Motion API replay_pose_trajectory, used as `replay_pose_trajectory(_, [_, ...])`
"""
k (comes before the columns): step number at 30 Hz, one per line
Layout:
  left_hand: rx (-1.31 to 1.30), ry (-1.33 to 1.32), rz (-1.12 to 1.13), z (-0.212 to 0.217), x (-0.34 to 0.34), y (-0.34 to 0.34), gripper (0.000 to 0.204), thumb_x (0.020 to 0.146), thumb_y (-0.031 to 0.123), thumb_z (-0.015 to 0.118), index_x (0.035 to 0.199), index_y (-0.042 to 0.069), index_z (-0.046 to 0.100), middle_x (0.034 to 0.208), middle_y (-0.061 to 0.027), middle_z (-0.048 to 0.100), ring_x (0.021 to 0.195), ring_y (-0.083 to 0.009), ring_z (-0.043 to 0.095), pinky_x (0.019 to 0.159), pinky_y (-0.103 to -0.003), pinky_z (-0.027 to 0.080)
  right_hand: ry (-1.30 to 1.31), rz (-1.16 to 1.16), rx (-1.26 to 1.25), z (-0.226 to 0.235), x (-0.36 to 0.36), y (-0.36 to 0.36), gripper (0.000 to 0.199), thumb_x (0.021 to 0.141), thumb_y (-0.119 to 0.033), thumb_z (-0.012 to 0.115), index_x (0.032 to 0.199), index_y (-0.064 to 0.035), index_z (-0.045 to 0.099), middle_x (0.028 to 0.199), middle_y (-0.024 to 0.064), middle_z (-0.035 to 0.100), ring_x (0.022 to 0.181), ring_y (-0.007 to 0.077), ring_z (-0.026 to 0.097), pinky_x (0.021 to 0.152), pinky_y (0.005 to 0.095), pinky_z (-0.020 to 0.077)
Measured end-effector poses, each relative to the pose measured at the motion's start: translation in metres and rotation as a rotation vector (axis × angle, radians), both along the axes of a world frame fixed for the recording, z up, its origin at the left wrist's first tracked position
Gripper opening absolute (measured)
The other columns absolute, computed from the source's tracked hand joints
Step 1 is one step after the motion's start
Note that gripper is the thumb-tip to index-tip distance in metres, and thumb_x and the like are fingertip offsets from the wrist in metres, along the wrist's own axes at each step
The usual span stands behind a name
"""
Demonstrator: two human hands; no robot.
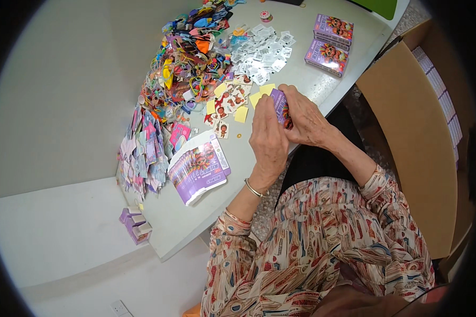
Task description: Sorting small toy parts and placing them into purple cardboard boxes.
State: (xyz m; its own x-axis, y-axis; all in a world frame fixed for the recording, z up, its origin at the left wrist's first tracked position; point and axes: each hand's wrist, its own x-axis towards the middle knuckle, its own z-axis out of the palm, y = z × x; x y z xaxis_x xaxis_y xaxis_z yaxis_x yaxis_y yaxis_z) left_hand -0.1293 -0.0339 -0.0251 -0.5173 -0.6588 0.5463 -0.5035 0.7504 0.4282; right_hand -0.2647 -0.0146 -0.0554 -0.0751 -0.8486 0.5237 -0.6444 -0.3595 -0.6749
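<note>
Both my hands are closed around a small purple printed box (281, 103) at the table's near edge. My left hand (268, 138) holds it from the left side, with a bangle at the wrist. Its right side is gripped by my right hand (308, 117), fingers curled over the top. Part of the box is hidden by my fingers. Just left of it lie yellow slips (241, 114) and small cards with printed figures (231, 100). A fanned stack of flat purple cartons (202, 168) rests on the table to the left of my left forearm.
A heap of colourful trinkets (188, 68) covers the far left, beside white labels (262, 53) and shiny pastel packets (145, 150). Two purple boxes (327, 57) stand far right. An open cardboard carton (407, 127) at the right holds rows of boxes (443, 100).
</note>
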Motion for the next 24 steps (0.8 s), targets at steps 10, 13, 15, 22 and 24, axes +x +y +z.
replay_pose_trajectory(10, [0.364,0.353,0.034,0.02,0.04,-0.007,0.046,0.091,0.002,0.052,0.136,-0.003,0.042,0.138,-0.0196,0.048,0.131,-0.0282,0.044,0.11,-0.037,0.031,0.224,-0.239,-0.096,0.036,-0.038,0.002,0.078,0.063,-0.015,0.076,0.13,0.0,0.038,0.123,0.0221,0.047,0.112,0.0419,0.047,0.098,0.0468,0.0374])
replay_pose_trajectory(13, [0.45,0.246,0.064,0.023,0.063,-0.004,0.041,0.09,0.002,0.054,0.131,-0.002,0.049,0.133,-0.0178,0.053,0.127,-0.0275,0.048,0.108,-0.037,0.034,0.4,-0.444,-0.028,0.041,-0.078,-0.005,0.084,0.064,-0.016,0.077,0.137,-0.0019,0.036,0.123,0.0188,0.052,0.114,0.04,0.046,0.103,0.0463,0.0334])
replay_pose_trajectory(15, [0.386,0.209,0.147,0.032,0.068,0.002,0.034,0.09,0.004,0.056,0.124,0.0,0.056,0.129,-0.0166,0.057,0.124,-0.0284,0.052,0.105,-0.037,0.037,0.574,-0.614,0.063,0.029,-0.102,-0.012,0.083,0.067,-0.019,0.076,0.139,-0.0057,0.037,0.133,0.0159,0.05,0.119,0.0405,0.044,0.103,0.0474,0.0329])
replay_pose_trajectory(22, [0.289,0.181,0.277,0.03,0.15,-0.02,0.027,0.087,0.011,0.064,0.111,0.0,0.063,0.127,-0.0211,0.057,0.121,-0.0358,0.052,0.1,-0.039,0.042,0.932,-0.705,0.329,0.005,-0.112,-0.02,0.066,0.09,-0.047,0.056,0.14,-0.007,0.041,0.15,0.013,0.034,0.137,0.0347,0.03,0.11,0.0535,0.0204])
replay_pose_trajectory(24, [0.235,0.019,0.332,0.037,0.18,-0.031,0.031,0.084,0.014,0.067,0.111,0.0,0.063,0.129,-0.0226,0.055,0.122,-0.036,0.051,0.099,-0.039,0.043,0.843,-0.762,0.129,0.008,-0.107,-0.018,0.069,0.088,-0.049,0.059,0.14,-0.0079,0.041,0.149,0.0146,0.034,0.137,0.0347,0.03,0.109,0.0521,0.0216])
